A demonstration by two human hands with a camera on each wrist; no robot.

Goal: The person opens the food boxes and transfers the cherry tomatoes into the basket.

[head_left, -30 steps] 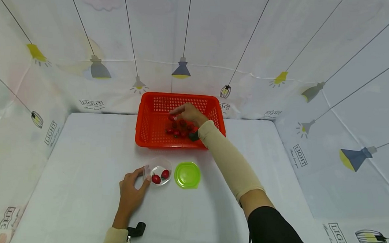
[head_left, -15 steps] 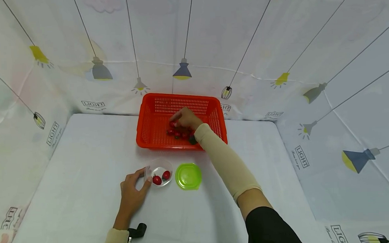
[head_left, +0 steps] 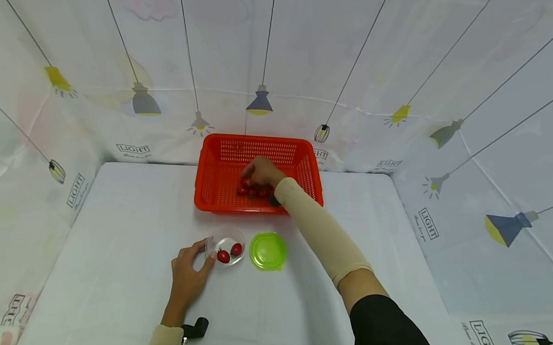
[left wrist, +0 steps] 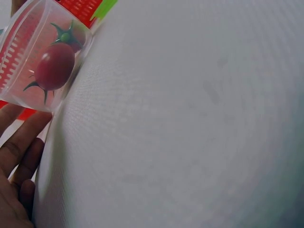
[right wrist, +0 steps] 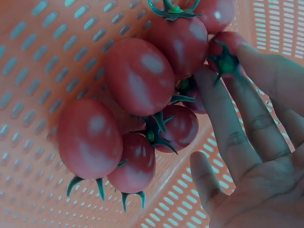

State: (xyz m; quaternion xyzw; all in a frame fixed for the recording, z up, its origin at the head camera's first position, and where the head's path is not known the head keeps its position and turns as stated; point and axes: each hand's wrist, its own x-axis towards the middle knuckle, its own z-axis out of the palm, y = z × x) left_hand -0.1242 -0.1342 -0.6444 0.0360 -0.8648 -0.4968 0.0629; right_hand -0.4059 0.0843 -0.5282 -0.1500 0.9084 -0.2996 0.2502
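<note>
My left hand holds a small clear plastic cup between thumb and fingers on the white table. Two red cherry tomatoes with green stems lie in it; the left wrist view shows one tomato plainly through the cup wall. Inside the red basket, my right hand reaches into a cluster of cherry tomatoes. In the right wrist view, its thumb and fingers pinch one cherry tomato beside several others.
A green lid lies just right of the cup. The basket stands at the back of the table, near the white printed wall sheet. Black wrist gear sits at my left wrist.
My right hand has lowered slightly toward the tomatoes within the basket. The left hand and cup have stayed in place.
</note>
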